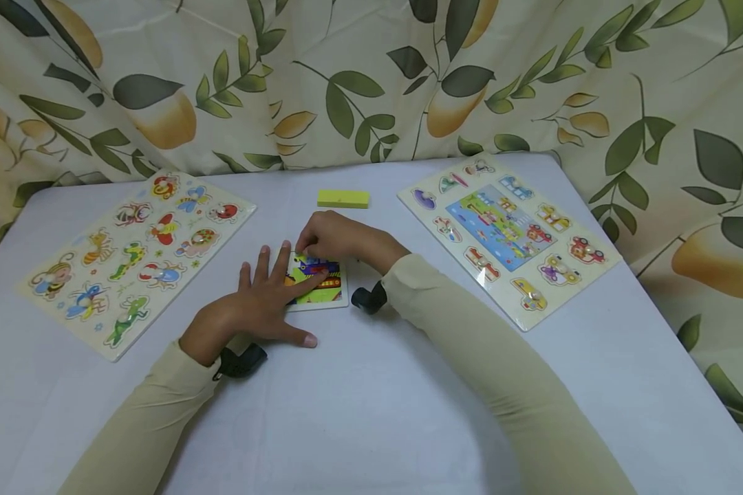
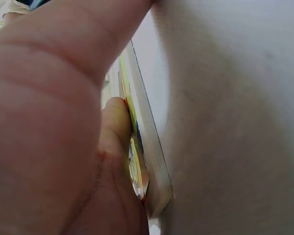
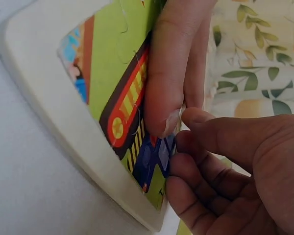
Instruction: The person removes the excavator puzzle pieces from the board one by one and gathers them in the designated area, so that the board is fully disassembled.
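A small picture puzzle (image 1: 329, 294) in a white frame lies on the table, showing a digger on green ground. My left hand (image 1: 263, 299) rests over its left side, fingers spread straight; one fingertip presses the picture. Bent over the puzzle's far edge is my right hand (image 1: 331, 237). In the right wrist view, that hand (image 3: 225, 171) has its fingers curled against the picture's blue part, with the thumb beside the left fingertip. I cannot tell whether it pinches a piece. The left wrist view shows the frame's edge (image 2: 149, 127) beside my left fingers.
On the left lies a board of insect pictures (image 1: 182, 278); on the right, a board of vehicle pictures (image 1: 439, 213). A yellow-green block (image 1: 343, 199) sits just beyond the puzzle. Behind the white table (image 1: 347, 426) hangs a leaf-patterned curtain (image 1: 371, 82).
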Available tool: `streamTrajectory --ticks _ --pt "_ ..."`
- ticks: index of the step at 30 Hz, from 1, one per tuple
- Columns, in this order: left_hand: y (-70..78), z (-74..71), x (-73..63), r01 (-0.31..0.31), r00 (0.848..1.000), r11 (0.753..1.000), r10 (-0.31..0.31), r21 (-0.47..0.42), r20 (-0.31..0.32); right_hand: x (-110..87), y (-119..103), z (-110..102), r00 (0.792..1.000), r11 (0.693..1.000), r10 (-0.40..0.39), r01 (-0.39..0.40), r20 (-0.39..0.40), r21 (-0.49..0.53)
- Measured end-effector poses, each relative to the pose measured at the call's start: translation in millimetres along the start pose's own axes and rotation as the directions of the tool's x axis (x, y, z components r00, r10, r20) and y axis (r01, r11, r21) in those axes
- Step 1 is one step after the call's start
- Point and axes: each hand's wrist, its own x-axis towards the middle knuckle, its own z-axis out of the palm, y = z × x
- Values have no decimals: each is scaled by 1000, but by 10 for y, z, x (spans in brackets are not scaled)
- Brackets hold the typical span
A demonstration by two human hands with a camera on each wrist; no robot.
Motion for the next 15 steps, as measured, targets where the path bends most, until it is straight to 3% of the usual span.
streamTrajectory --ticks 15 --pt "1 -3 3 10 1000 1000 -10 -1 -5 36 -6 27 1000 1000 6 -6 20 -15"
